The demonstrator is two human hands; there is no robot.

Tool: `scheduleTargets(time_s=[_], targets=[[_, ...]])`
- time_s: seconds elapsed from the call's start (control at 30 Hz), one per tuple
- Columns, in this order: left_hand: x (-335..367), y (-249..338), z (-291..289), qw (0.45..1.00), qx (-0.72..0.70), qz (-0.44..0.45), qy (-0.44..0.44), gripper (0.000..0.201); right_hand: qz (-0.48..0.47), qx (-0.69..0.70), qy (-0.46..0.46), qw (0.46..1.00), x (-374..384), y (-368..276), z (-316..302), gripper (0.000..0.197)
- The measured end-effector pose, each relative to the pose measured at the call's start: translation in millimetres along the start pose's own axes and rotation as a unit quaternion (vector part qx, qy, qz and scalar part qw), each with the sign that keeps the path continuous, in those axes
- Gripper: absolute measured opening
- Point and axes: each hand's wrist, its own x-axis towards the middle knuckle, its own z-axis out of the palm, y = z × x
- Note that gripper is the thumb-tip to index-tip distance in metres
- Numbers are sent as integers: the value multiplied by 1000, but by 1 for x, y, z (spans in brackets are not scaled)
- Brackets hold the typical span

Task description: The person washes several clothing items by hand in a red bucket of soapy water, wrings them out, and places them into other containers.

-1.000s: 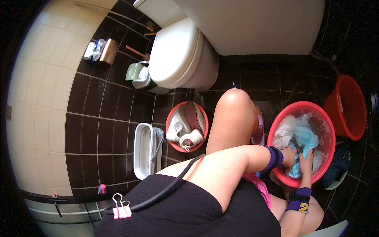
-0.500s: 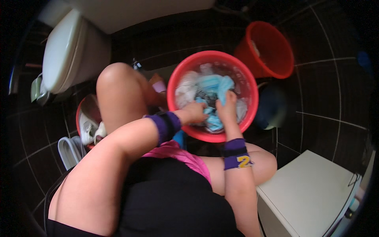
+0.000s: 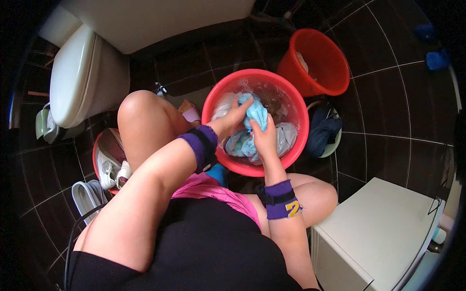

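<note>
A round red basin [image 3: 303,114] in front of me holds sudsy water and wet laundry. Both hands are over it, gripping a light blue cloth [image 3: 255,112] between them. My left hand [image 3: 234,116] pinches it on the left side, fingers pointing away from me. My right hand [image 3: 264,139] grasps its right, nearer part, thumb up against the fabric. More of the light blue fabric [image 3: 240,144] lies low in the basin. Whitish cloth [image 3: 286,136] rests at the right, and another pale piece sits under my left hand. Part of the laundry is hidden by my hands.
A red bucket [image 3: 340,72] stands behind the basin to the right. Beside it, a pale green tub [image 3: 331,151] holds dark blue cloth. A white cabinet [image 3: 374,218] is at lower right, a toilet [image 3: 75,77] at left. White shoes [image 3: 108,169] and grey slippers [image 3: 86,196] lie lower left.
Both hands have moved closer together, my left hand up and away from me. The blue cloth is now bunched between them, and my right hand has come down slightly to the left.
</note>
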Motion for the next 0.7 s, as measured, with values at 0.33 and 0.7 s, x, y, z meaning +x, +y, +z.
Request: scheduleTargets(time_s=[0.33,0.7], targets=[[29,-35,-4,969,-245,11,-22,24,-86,-118,143,979,-13,-4,31,35],[-7,-4,9,997,-42,-35,55,47,13,-229,163,960,26,43,-9,33]])
